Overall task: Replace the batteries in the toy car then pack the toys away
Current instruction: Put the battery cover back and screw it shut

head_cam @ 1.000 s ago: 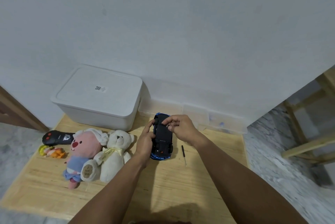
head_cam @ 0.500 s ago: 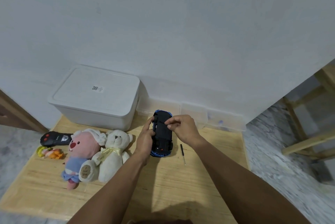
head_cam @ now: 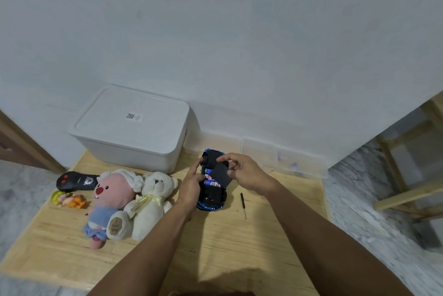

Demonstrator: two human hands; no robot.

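Observation:
A blue toy car (head_cam: 211,199) lies upside down on the wooden table (head_cam: 215,243), its black underside up. My left hand (head_cam: 191,185) grips the car's left side. My right hand (head_cam: 244,172) pinches the black battery cover (head_cam: 221,173), which is lifted and tilted off the compartment. Batteries (head_cam: 211,179) with blue and white labels show in the open compartment. A small screwdriver (head_cam: 243,205) lies on the table right of the car.
A white lidded storage box (head_cam: 130,127) stands at the back left. A pink plush (head_cam: 110,202), a white teddy bear (head_cam: 153,199), a black remote control (head_cam: 74,181) and a small orange figure (head_cam: 69,201) lie left. A clear flat container (head_cam: 282,159) sits against the wall.
My right hand has lifted the battery cover off the car's underside, and the batteries inside now show. My left hand still holds the car in place.

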